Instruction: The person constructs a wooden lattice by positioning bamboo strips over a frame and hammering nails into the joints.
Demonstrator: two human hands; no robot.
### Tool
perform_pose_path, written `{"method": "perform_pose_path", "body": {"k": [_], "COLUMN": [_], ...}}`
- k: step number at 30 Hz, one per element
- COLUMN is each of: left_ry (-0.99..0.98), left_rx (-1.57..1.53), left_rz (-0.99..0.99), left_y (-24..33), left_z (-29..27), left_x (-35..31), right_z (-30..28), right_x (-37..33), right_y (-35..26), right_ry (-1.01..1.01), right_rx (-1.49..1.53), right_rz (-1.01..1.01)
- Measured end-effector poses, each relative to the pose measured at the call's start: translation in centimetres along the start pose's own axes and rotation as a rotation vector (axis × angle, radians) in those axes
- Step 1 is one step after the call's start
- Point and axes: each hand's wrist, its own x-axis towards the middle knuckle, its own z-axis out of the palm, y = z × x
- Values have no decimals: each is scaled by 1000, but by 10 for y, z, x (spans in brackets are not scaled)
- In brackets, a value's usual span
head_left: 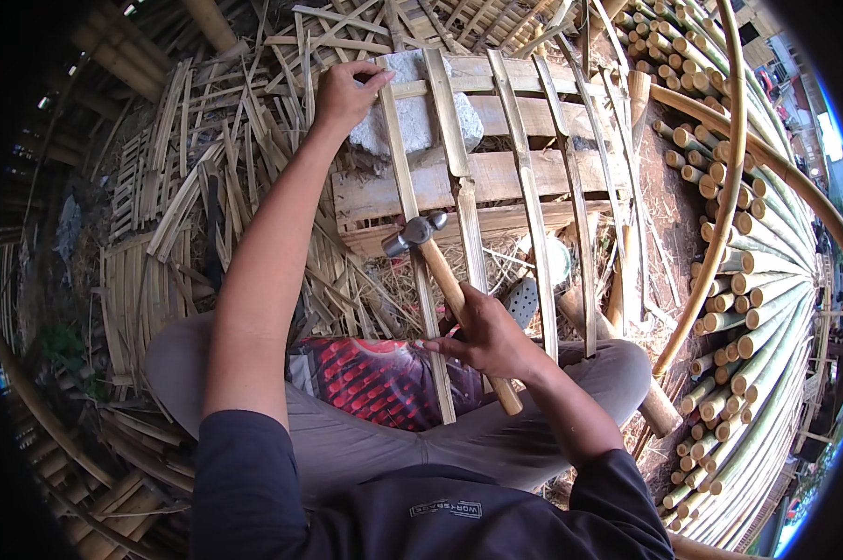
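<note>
My left hand [345, 98] is pinched at the far end of the leftmost bamboo strip [401, 173], its fingertips over the strip; whatever small thing they may hold cannot be made out. My right hand [490, 338] is closed round the wooden handle of a ball-peen hammer [443, 275]. The hammer's metal head lies over the same strip, and a right fingertip reaches the strip's near part. Several long strips run side by side toward me, joined at the far end by a thin crosspiece [477, 85]. A rough grey stone block [412, 121] sits under the far left corner.
Wooden planks [496, 177] lie beneath the strips. Split bamboo pieces [244, 168] are heaped at the left. Stacked bamboo poles [758, 289] fill the right side, with a curved pole [734, 140] before them. A printed red-and-black sheet [370, 383] lies between my crossed legs.
</note>
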Motion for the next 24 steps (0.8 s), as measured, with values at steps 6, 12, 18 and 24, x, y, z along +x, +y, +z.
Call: {"method": "perform_pose_path", "body": {"k": [6, 12, 18, 24], "left_ry": [29, 34, 29, 47], "left_rx": [13, 16, 23, 38], "left_rz": [0, -15, -14, 11], "left_y": [3, 3, 1, 0], "left_z": [2, 1, 2, 4], "left_x": [-2, -2, -3, -5], "right_z": [1, 2, 0, 0], "right_x": [0, 0, 0, 1], "right_y": [5, 5, 2, -1], "right_ry": [4, 25, -13, -16], "right_rx": [5, -4, -17, -4], "right_rz": [-7, -43, 6, 5]}}
